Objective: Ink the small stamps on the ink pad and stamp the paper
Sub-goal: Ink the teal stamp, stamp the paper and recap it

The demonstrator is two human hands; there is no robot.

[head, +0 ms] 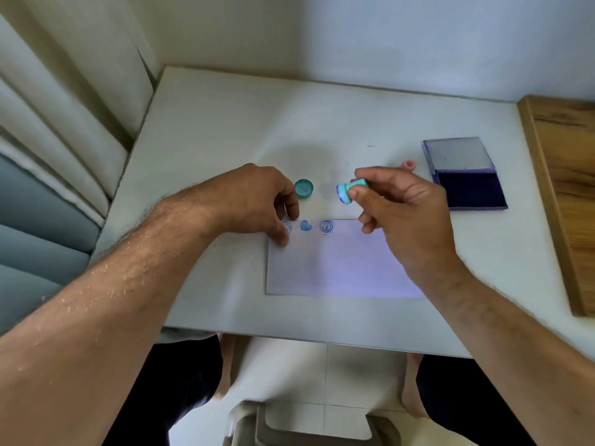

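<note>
Right hand (399, 210) pinched a teal stamp (349, 191) above the paper (338, 265), inked face turned left. Left hand (260, 201) pressed the paper's top-left corner, fingers bent. Three blue prints (306, 225) lined the top edge. Teal cap (303, 188) beyond; ink pad (467, 188) open, right.

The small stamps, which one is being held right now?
The light teal stamp, pinched in the right hand above the paper. The darker teal one and the pink one sit on the table.

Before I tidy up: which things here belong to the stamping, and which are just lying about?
In use: teal stamp held by right hand; paper under left hand; ink pad; pink stamp.
Lying about: teal cap; wooden board.
</note>
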